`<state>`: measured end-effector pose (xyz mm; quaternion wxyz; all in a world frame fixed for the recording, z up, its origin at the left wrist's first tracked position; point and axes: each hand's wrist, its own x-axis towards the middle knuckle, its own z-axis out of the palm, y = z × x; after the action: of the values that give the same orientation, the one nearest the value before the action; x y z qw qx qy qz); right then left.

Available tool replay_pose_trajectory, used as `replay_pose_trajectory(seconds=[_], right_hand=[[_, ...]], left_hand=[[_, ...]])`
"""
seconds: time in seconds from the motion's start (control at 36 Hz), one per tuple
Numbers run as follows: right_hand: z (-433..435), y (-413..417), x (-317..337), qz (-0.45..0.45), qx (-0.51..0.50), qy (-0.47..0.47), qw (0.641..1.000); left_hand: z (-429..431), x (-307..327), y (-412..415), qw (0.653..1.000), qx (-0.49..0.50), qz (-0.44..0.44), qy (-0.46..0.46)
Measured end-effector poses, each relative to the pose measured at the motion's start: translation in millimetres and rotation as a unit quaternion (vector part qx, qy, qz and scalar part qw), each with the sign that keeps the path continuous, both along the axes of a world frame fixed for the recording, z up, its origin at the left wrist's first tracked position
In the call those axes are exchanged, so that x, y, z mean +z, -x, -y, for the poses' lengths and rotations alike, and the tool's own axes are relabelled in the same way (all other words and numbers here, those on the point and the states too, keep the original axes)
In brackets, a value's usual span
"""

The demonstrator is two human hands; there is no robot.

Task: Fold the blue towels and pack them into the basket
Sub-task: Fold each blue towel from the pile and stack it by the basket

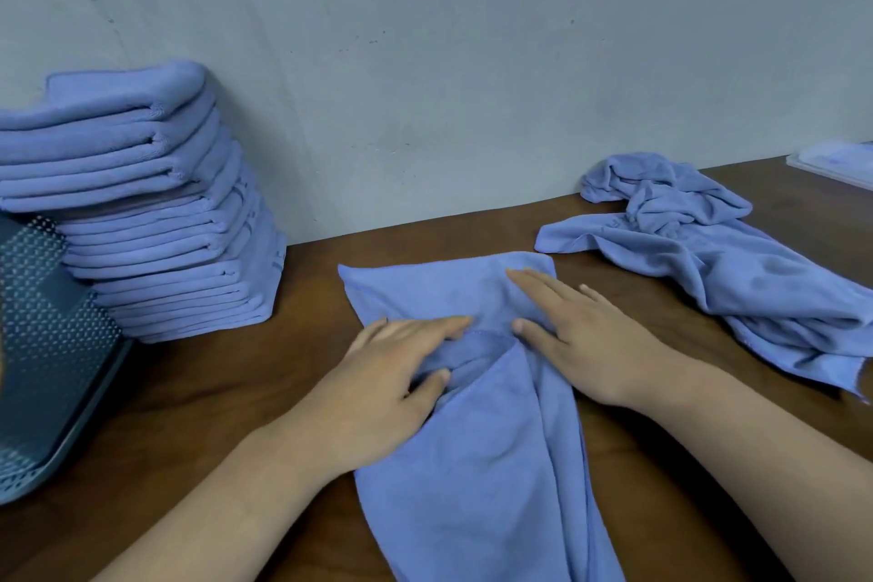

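A blue towel (477,454) lies lengthwise on the brown table in front of me, its near end running off the bottom of the view. My left hand (392,373) rests on its middle, thumb tucked into a fold. My right hand (576,326) lies flat on the towel's far right part, fingers spread. A tall stack of folded blue towels (156,213) leans against the wall at the left. The dark perforated basket (52,345) sits tilted at the far left edge, partly cut off.
Several crumpled blue towels (708,250) lie in a heap at the right, reaching the table's right side. A grey wall (449,61) closes the back of the table (198,392). A pale flat object (836,163) sits at the far right corner.
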<state>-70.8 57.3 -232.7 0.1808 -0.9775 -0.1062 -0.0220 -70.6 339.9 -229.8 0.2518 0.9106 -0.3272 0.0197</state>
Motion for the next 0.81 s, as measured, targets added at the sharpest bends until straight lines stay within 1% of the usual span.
replay_pose_trajectory(seconds=[0.06, 0.14, 0.25, 0.31, 0.36, 0.42, 0.44, 0.5, 0.56, 0.58, 0.64, 0.69, 0.75, 0.81], right_hand=[[6, -7, 0, 0.004, -0.012, -0.014, 1.0], [12, -14, -5, 0.035, -0.057, -0.026, 0.997], [12, -16, -7, 0.073, -0.113, -0.002, 0.991], [11, -17, -7, 0.079, -0.117, 0.006, 0.99], [10, -16, -8, 0.085, -0.115, 0.01, 0.99], [11, -16, -9, 0.089, -0.114, 0.009, 0.989], [11, -15, -9, 0.089, -0.114, 0.01, 0.989], [12, -15, -9, 0.091, -0.111, 0.014, 0.99], [12, -16, -8, 0.092, -0.107, 0.011, 0.99], [12, -16, -7, 0.092, -0.106, 0.01, 0.99], [12, -16, -6, 0.092, -0.102, 0.011, 0.99], [12, -15, -4, 0.092, -0.102, 0.009, 0.99], [12, -14, -3, 0.093, -0.101, 0.004, 0.991], [12, -14, -3, 0.096, -0.099, 0.004, 0.99]], left_hand=[[-2, -2, -5, 1.0, 0.0, 0.013, 0.0], [-11, -3, -15, 1.0, 0.015, 0.005, 0.019], [-26, -3, -24, 0.993, 0.085, 0.041, 0.072], [-29, 0, -24, 0.984, 0.131, 0.072, 0.097], [-26, 7, -14, 0.975, 0.156, 0.092, 0.131], [-17, 15, 4, 0.972, 0.16, 0.072, 0.158], [-11, 17, 15, 0.976, 0.156, 0.04, 0.148], [-5, 17, 35, 0.985, 0.153, -0.022, 0.078], [-4, 12, 51, 0.988, 0.147, -0.045, 0.016], [-6, 10, 57, 0.989, 0.14, -0.052, 0.014], [-12, 9, 68, 0.986, 0.132, -0.081, 0.055], [-21, 11, 82, 0.971, 0.143, -0.118, 0.148], [-30, 13, 96, 0.941, 0.171, -0.138, 0.258], [-36, 17, 110, 0.908, 0.201, -0.139, 0.341]])
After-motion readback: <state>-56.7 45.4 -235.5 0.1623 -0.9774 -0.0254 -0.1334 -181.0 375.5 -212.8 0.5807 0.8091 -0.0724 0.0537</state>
